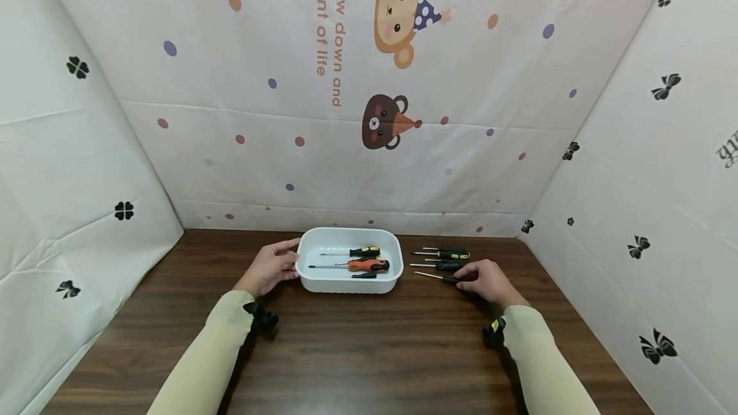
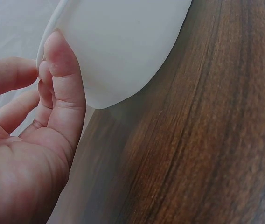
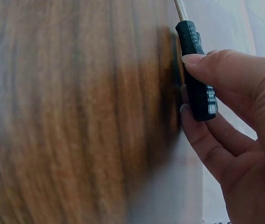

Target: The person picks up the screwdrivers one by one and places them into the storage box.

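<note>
- Pinches black-handled screwdriver (image 3: 198, 88) by its handle in right hand (image 1: 484, 280), right of white tray (image 1: 348, 285), apparently for control.
- Rests left hand (image 1: 273, 267), fingers parted and unclenched, against tray's left end, presumably steadying it.

One counter (image 1: 369, 351), one tray (image 1: 348, 286), one left hand (image 1: 272, 268), one right hand (image 1: 486, 282); at least three screwdrivers (image 1: 369, 266) inside the tray, five screwdriver shafts (image 1: 423, 265) right of it.
</note>
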### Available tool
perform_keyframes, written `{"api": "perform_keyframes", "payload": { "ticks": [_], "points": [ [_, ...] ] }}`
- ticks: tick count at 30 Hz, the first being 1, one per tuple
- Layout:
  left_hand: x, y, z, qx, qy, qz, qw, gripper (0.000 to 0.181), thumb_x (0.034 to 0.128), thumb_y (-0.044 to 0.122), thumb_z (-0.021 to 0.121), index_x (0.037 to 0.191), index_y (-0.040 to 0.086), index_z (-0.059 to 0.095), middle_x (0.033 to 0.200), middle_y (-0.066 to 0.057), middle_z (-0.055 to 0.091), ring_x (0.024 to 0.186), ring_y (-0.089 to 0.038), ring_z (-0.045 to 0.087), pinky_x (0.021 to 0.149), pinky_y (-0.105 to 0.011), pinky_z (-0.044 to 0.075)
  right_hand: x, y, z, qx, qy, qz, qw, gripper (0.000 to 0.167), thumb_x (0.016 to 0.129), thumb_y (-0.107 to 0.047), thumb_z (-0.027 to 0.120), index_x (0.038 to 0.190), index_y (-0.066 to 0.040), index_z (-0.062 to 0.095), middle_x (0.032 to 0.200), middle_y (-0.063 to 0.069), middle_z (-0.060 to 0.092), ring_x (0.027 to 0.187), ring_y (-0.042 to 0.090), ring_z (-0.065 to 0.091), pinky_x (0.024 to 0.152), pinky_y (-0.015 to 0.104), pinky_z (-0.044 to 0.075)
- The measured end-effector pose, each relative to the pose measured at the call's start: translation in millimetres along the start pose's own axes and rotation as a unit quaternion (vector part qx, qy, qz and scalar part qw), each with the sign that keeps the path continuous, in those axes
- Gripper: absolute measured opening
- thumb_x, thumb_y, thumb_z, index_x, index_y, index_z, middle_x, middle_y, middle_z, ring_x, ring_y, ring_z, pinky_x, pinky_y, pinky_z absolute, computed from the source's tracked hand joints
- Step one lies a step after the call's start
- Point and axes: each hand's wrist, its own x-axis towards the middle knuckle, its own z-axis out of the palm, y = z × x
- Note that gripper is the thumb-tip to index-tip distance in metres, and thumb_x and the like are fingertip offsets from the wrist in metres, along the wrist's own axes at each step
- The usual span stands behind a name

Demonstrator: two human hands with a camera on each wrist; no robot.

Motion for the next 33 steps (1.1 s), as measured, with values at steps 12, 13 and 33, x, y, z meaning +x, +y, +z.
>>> {"api": "perform_keyframes", "payload": {
  "ticks": [12,13,33],
  "points": [
    [-0.3,-0.2,-0.2,-0.004,0.001,-0.004,1.0,0.055,0.1023,0.004,0.058,0.155,0.006,0.043,0.105,-0.012,0.07,0.073,-0.012,0.066,0.07,-0.027,0.061,-0.2,-5.5,-4.4,-0.02,-0.01,-0.005,0.9997,0.018,0.08,-0.021,0.088,0.097,-0.018,0.082,0.107,0.005,0.077,0.102,0.021,0.065,0.087,0.039,0.054],
    [-0.4,-0.2,-0.3,-0.005,0.001,-0.005,1.0,0.055,0.1023,0.004,0.057,0.156,0.006,0.043,0.105,-0.012,0.07,0.073,-0.012,0.066,0.07,-0.027,0.061,-0.3,-5.6,-4.3,-0.018,-0.01,-0.002,0.9998,0.018,0.079,-0.021,0.088,0.096,-0.018,0.082,0.107,0.005,0.076,0.102,0.021,0.065,0.086,0.038,0.054],
    [-0.2,0.8,-1.1,0.006,-0.002,-0.004,1.0,0.054,0.1027,0.006,0.058,0.155,0.007,0.044,0.106,-0.012,0.071,0.076,-0.012,0.067,0.071,-0.027,0.061,-11.1,-15.8,-3.4,0.078,0.051,0.04,0.9948,0.033,0.084,-0.037,0.084,0.112,-0.019,0.08,0.125,0.013,0.071,0.113,0.027,0.066,0.087,0.039,0.06]
  ]
}}
